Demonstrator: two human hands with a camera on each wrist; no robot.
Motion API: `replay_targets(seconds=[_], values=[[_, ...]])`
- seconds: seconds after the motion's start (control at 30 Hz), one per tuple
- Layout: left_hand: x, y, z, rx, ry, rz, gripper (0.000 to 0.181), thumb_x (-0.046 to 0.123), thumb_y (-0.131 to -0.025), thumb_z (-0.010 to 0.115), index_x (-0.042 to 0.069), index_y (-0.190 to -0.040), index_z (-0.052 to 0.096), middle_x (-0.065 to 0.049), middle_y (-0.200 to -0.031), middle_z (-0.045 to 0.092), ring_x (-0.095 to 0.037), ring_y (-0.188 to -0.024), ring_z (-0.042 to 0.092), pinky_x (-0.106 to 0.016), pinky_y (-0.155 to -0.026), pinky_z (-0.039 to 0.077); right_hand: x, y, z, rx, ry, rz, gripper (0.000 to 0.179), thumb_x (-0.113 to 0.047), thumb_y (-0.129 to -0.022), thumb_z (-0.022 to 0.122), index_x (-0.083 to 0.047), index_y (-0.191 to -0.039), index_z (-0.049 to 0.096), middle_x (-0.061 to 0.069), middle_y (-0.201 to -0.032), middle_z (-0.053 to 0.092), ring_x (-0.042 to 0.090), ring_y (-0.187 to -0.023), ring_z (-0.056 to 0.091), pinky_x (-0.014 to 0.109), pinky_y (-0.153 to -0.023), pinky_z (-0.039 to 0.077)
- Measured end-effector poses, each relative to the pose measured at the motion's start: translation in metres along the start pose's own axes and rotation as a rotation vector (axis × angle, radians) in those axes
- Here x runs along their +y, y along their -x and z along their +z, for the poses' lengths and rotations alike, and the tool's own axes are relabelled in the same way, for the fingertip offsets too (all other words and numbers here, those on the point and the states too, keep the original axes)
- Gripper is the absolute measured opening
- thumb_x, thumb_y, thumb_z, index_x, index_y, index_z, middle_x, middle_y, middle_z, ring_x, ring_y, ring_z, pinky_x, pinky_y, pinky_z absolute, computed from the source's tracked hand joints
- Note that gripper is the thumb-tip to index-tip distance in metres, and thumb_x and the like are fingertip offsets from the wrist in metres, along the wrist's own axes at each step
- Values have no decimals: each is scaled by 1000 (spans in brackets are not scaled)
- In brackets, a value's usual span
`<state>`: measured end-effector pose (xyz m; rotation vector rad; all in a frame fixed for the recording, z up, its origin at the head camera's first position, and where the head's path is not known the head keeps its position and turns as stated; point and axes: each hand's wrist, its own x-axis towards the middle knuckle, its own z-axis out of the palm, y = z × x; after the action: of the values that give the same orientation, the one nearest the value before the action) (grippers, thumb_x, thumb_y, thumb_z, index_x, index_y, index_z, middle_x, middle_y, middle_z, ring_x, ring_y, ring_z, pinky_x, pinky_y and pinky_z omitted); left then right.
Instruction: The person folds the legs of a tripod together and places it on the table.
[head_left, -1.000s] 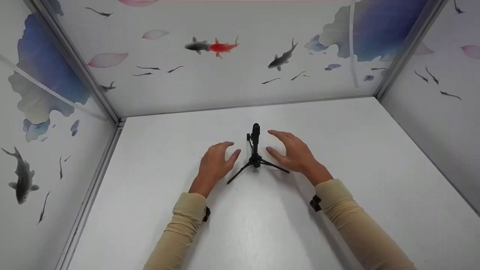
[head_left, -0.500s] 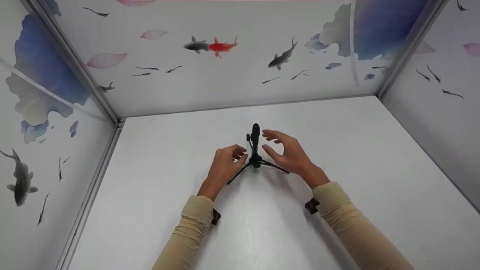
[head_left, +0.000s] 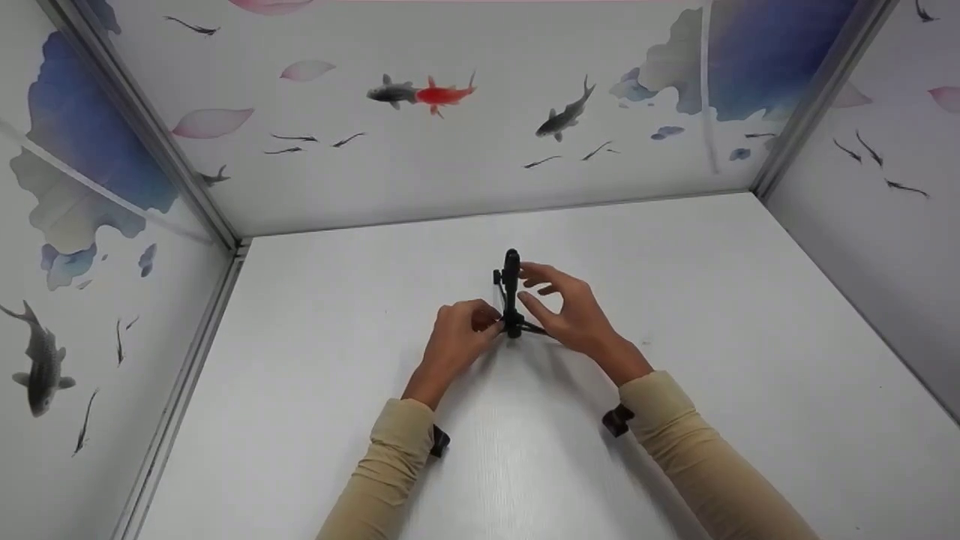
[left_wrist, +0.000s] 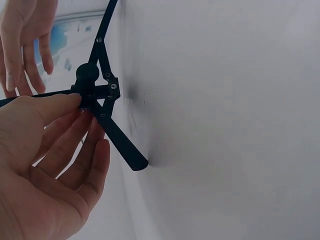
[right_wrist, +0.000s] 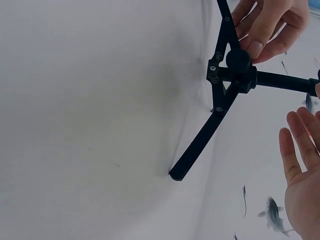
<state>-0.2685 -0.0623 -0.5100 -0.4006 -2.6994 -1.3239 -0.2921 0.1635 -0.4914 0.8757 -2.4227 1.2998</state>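
Note:
A small black tripod [head_left: 511,271] stands upright on the white table, its legs spread. My left hand [head_left: 459,336] pinches it low down at the leg hub, thumb in front and fingers curled behind, as the left wrist view shows on the tripod hub [left_wrist: 88,74]. Beside the upper post, on the right, is my right hand [head_left: 576,313]. Its fingers are nearly straight and spread; the right wrist view shows this hand [right_wrist: 307,195] next to the post. Whether a fingertip touches the post I cannot tell. A round knob [right_wrist: 238,60] sits at the hub.
White panels painted with fish and petals surround the white table [head_left: 300,450] at the back and sides. Grey metal posts [head_left: 202,195] mark the corners. A small dark camera [head_left: 617,420] sits at the right wrist, another [head_left: 439,441] at the left.
My left hand has moved right and taken hold of the tripod's hub. My right hand has come left, closer to the post. The tripod stands in nearly the same place.

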Motion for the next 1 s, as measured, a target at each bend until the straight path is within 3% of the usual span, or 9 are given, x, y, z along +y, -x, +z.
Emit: replay_targets(seconds=[0.23, 0.57, 1.0], values=[[0, 0, 4, -1, -8, -15, 13, 15, -95, 84, 10, -106, 81, -4, -99, 85, -15, -93, 80, -39, -89, 63, -3, -3, 3, 49, -38, -11, 43, -26, -108, 70, -17, -150, 64, 0, -142, 72, 20, -122, 73, 50, -96, 63], [0, 0, 9, 11, -30, -33, 11, 12, -94, 84, 11, -105, 82, -4, -100, 85, -14, -95, 80, -37, -90, 64, -4, -4, 11, 88, -38, -9, 29, -23, -107, 72, -17, -135, 74, -3, -125, 79, 15, -112, 74, 38, -89, 64], [0, 0, 8, 6, -20, 0, 11, 10, -95, 82, 10, -106, 82, -1, -97, 84, -13, -94, 79, -38, -91, 63, -7, -8, 14, 115, -71, 31, 28, -25, -106, 72, -19, -134, 74, -5, -120, 80, 12, -109, 74, 32, -86, 63]])
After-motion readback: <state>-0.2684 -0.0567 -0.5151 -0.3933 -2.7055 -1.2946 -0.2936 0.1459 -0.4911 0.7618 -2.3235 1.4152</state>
